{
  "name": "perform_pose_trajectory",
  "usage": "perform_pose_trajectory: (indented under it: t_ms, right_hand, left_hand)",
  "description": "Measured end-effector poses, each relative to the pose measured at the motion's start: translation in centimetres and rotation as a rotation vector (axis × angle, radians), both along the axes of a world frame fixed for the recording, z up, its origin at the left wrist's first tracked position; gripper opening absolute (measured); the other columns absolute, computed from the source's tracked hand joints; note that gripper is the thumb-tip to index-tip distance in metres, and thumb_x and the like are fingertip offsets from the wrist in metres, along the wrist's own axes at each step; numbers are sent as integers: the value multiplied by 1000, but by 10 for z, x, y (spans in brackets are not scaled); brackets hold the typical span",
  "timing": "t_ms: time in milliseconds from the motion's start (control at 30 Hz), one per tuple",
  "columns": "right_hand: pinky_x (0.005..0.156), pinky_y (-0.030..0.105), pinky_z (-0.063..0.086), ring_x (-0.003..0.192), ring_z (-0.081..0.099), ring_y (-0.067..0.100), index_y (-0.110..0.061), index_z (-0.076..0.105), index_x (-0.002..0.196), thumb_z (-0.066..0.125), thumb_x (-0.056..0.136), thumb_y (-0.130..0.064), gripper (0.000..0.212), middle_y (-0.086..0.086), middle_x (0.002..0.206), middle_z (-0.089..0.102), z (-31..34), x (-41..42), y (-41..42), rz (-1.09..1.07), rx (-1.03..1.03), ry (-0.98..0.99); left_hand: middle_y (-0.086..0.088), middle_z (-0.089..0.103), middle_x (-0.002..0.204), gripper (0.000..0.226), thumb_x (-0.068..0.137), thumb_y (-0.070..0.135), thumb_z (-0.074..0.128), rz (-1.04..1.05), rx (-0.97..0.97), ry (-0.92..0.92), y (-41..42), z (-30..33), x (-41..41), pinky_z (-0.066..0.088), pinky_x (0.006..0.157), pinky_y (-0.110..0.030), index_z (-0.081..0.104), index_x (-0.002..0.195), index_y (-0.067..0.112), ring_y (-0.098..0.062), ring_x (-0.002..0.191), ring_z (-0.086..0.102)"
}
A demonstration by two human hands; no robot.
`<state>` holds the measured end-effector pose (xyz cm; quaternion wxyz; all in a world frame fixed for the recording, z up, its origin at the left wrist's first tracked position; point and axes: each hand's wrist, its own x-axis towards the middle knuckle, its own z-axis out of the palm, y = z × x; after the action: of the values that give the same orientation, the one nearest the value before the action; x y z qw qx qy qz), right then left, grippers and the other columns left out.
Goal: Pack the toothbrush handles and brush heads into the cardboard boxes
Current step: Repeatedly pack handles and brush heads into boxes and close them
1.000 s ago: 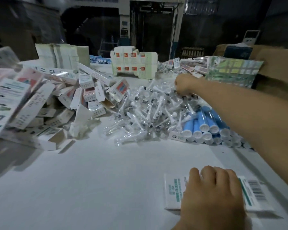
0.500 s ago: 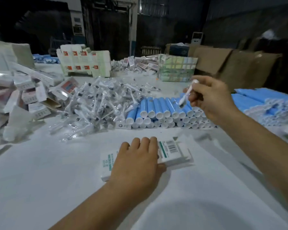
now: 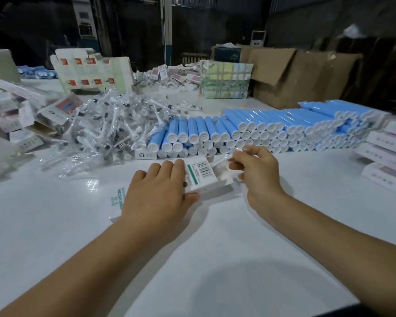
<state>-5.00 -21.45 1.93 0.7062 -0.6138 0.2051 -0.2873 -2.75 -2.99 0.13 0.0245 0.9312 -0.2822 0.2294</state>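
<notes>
My left hand (image 3: 157, 191) lies palm-down over the white cardboard box (image 3: 199, 177), fingers curled over its far edge, pinning it flat on the white table (image 3: 215, 259). The box lies lengthwise, its barcode end showing just right of my fingers and its open end facing right.

My right hand (image 3: 258, 170) is just right of the box, thumb and fingers pinching a wrapped brush head (image 3: 222, 160). The head's tip sits at the box's open end; I cannot tell whether it is inside yet.

Behind the box, a stacked row of blue toothbrush handles (image 3: 249, 131), white caps toward me. Behind and left of the box, a loose heap of bagged brush heads (image 3: 110, 124). Far left of the box, a jumble of small cartons (image 3: 21, 115). Far right of the box, flat white packs (image 3: 389, 154) in a stack.
</notes>
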Motion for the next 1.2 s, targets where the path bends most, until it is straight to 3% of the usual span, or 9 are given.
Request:
perform_pose_trajectory:
  t_ms: [133, 267, 367, 500, 767, 933, 1067, 1133, 1200]
  right_hand:
    - [70, 25, 47, 67, 63, 8, -20, 64, 73, 65, 87, -18, 15, -7, 67, 69, -7, -6, 14, 107, -156, 55]
    - [61, 10, 45, 69, 64, -8, -27, 64, 86, 43, 99, -33, 26, -16, 74, 72, -8, -9, 22, 270, -222, 37]
    - [72, 19, 40, 73, 56, -14, -28, 68, 81, 44, 98, -28, 30, -18, 88, 67, -5, -10, 11, 65, -270, -30]
    - [60, 28, 41, 61, 54, 8, -24, 66, 73, 49, 94, -17, 28, -7, 70, 58, -7, -15, 12, 74, -241, -48]
    - [50, 12, 45, 61, 63, 0, -27, 66, 79, 52, 95, -12, 26, -12, 67, 71, -9, -19, 21, 216, -233, -63]
    - [64, 14, 48, 65, 59, -4, -19, 69, 111, 60, 90, -12, 24, -12, 76, 71, -15, -19, 25, 258, -387, -21]
    - [65, 18, 44, 57, 51, 2, -15, 53, 134, 63, 89, -12, 46, -10, 57, 57, -15, -15, 17, 263, -482, -1]
    - [73, 18, 44, 63, 55, 1, -15, 45, 140, 63, 89, -14, 55, -11, 54, 53, -15, -13, 16, 285, -536, 29]
    - [76, 22, 46, 67, 58, -1, -15, 51, 135, 64, 89, -15, 49, -12, 54, 55, -14, -12, 17, 287, -556, 56]
  left_hand:
    - [4, 48, 127, 69, 86, 64, 26, -19, -10, -17, -4, -1, -2, 33, 85, -34, 28, 138, 19, -20, 111, 46]
    - [4, 48, 128, 69, 86, 64, 26, -27, -26, -20, -4, -1, 1, 33, 86, -34, 27, 138, 20, -19, 112, 46]
    - [4, 47, 129, 72, 84, 65, 22, -2, -37, -14, 0, 0, 5, 33, 87, -34, 25, 140, 20, -20, 114, 45]
    - [2, 45, 132, 71, 87, 64, 25, 52, -58, -15, 3, 1, 11, 33, 86, -35, 23, 141, 19, -21, 115, 43]
    - [0, 46, 133, 71, 89, 62, 33, 92, -70, -19, 1, -1, 14, 33, 87, -36, 24, 143, 17, -24, 116, 43]
    - [-3, 52, 125, 70, 86, 60, 37, 52, -26, -59, -2, -3, 7, 37, 84, -38, 34, 138, 14, -25, 108, 49]
    - [-5, 56, 119, 69, 84, 58, 47, 18, -29, -62, -5, -4, 1, 40, 81, -40, 42, 134, 10, -27, 102, 53]
    - [-4, 57, 116, 68, 84, 58, 49, -2, -13, -72, -7, -5, -2, 39, 80, -40, 43, 132, 11, -26, 100, 53]
    - [-2, 55, 117, 68, 85, 59, 46, -8, 13, -80, -8, -7, -4, 37, 81, -39, 41, 134, 12, -25, 101, 51]
